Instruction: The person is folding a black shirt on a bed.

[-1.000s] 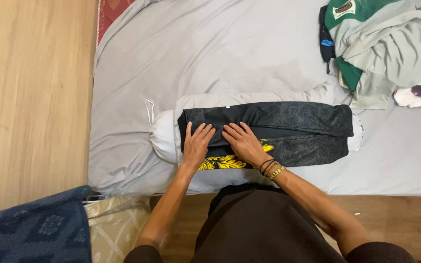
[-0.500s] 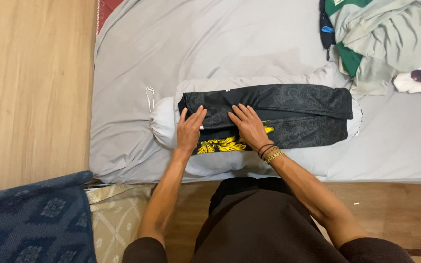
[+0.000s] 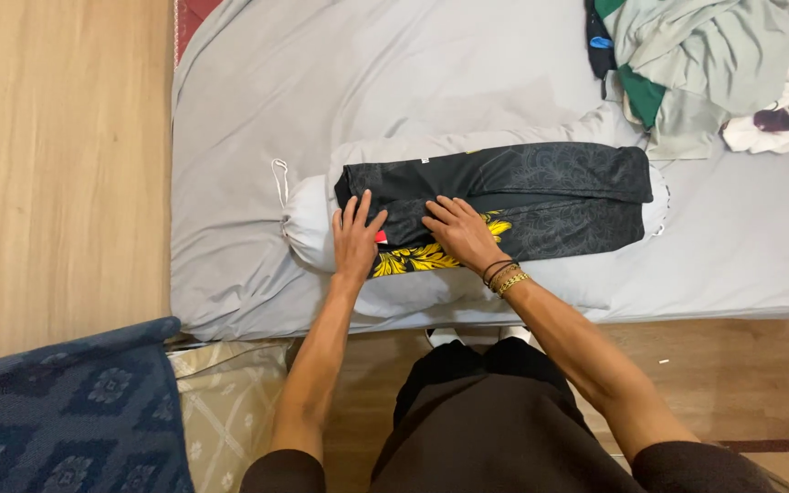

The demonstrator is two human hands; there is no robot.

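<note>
Two hands lay on one folded black garment (image 3: 504,196) stretched across a grey-sheeted mattress (image 3: 257,119). The left hand (image 3: 356,239) rested flat, fingers spread wide, on the garment's left end, gripping nothing. The right hand (image 3: 460,233) lay palm down with fingers loosely together on the garment's middle, just above a single yellow printed patch (image 3: 413,258) along its near edge; two or three bracelets (image 3: 504,276) circled that wrist, the count hard to fix at this size. A small red tag (image 3: 380,237) showed beside the left thumb. Under the black garment lay one white garment (image 3: 312,224), its rounded end poking out at the left. One heap of green and pale clothes (image 3: 696,64) sat at the mattress's far right corner, well apart from the hands. A dark blue patterned cloth (image 3: 57,411) lay on the wooden floor (image 3: 57,164).

Compared with half a second before, both hands had slid slightly nearer the garment's near edge, and more of the yellow print was covered by the right hand.
</note>
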